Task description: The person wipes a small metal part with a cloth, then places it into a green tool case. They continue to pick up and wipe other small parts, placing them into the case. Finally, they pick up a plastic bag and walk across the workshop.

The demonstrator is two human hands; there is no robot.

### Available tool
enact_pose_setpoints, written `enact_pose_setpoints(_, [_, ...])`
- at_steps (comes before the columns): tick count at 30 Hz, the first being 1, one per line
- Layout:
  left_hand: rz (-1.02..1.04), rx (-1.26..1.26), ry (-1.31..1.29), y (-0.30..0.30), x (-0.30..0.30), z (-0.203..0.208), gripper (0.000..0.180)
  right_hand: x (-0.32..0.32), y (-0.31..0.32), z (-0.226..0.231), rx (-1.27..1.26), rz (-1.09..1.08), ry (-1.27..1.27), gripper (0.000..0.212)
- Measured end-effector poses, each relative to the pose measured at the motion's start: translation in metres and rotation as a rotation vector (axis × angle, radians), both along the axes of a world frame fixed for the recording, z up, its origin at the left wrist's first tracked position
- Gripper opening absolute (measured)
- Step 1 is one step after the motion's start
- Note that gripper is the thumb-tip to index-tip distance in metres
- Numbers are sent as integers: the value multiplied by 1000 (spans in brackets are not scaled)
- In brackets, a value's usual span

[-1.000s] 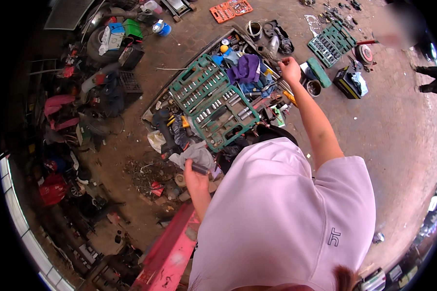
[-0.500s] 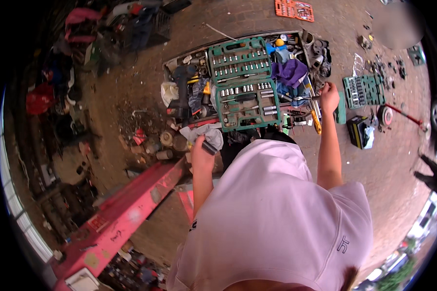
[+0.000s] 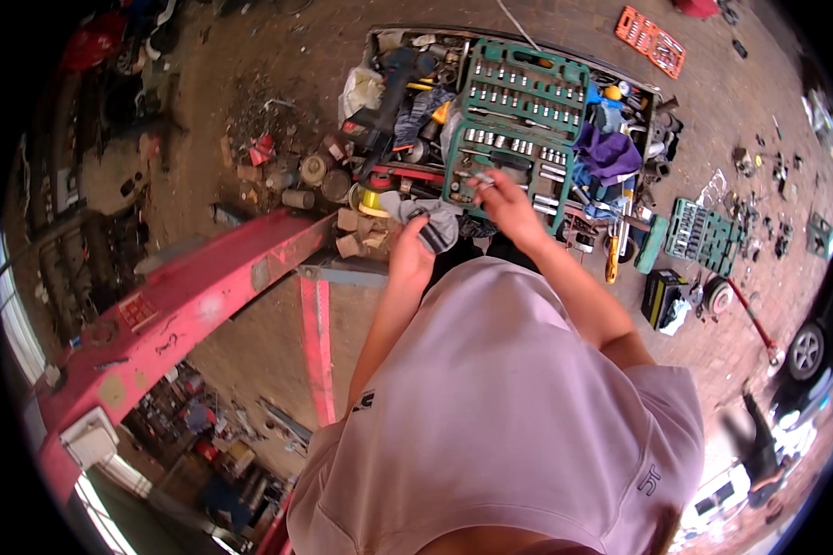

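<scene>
My left hand (image 3: pixel 411 255) is closed around a short dark cylinder (image 3: pixel 432 237), with a grey rag (image 3: pixel 442 216) bunched against it. To the right, my right hand (image 3: pixel 506 203) is over the lower half of an open green socket set case (image 3: pixel 451 181). Its fingers are pinched together; a small metallic glint shows at the tips, too small to name. Rows of silver sockets (image 3: pixel 514 143) fill the case, which lies across a cluttered tool chest (image 3: pixel 379 33).
A black cordless power tool (image 3: pixel 389 92) and a purple cloth (image 3: pixel 609 154) flank the case. A red steel beam (image 3: pixel 194 287) slants along my left. A second green socket case (image 3: pixel 708 236), a black-yellow box (image 3: pixel 662 301) and an orange case (image 3: pixel 651 42) lie on the floor. Another person (image 3: pixel 764 453) is far right.
My right hand has moved left from the chest's right edge to the socket case. My left hand still grips the dark cylinder. The view has shifted, and the chest appears farther right.
</scene>
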State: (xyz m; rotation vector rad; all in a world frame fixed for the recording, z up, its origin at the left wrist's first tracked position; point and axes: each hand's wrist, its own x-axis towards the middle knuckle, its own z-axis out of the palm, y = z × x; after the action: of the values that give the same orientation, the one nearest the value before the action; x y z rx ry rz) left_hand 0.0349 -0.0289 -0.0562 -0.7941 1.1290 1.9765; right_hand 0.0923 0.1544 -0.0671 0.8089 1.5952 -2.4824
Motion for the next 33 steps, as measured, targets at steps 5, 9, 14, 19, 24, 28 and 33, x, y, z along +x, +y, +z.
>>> enact_pose_setpoints(5, [4,354,13,-6,-7,-12,19,-26,-53,50,450,240,374,13])
enact_pose_setpoints(9, [-35,149,12,8,-35,-40,17,-42,-67,32,601,166,248,15])
enact_pose_setpoints(14, [-74,237,55,28,-30,-45,21,-43,-61,21,636,8,169,17])
enact_pose_setpoints(19, [167,434,-146,4,-7,-43,23,-36,-93,22,673,248,201,30])
enact_pose_setpoints(24, [344,488,-158,-70,14,-74,34,-37,-148,36,715,739,458,45])
enact_pose_setpoints(28, [661,431,-170,-121,44,-69,38,-31,-187,28,534,1118,430,49])
enact_pose_setpoints(33, [875,318,-287,-181,97,-99,37,-20,-232,6,397,1255,212,18])
